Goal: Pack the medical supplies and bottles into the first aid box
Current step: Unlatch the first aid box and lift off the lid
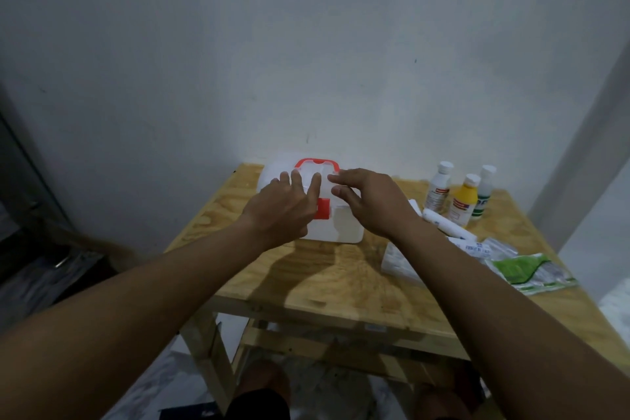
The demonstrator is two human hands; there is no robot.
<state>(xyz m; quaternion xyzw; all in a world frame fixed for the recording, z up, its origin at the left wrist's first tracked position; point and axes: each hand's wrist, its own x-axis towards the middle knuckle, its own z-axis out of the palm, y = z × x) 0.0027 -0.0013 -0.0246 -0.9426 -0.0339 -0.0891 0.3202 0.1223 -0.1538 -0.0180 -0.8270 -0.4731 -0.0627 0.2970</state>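
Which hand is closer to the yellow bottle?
The right hand. It hovers over the right end of the white box, just left of the yellow bottle. The left hand is farther away, over the box's left side.

This looks like a plain room in a home, not a clinic or a lab. A bare, scuffed pale wall (306, 61) with small dark marks rises straight behind a rough plywood table (324, 280) on an unpainted timber frame, its back edge pushed against that wall. The floor (163, 389) below shows a pale marbled pattern, like household tile. At the left edge a dark door or cabinet side (24, 174) stands in shadow. The light is dim and uneven, with one bright patch at the table's back edge. The person's bare knees show under the table's front edge, in dark shorts (259, 404).
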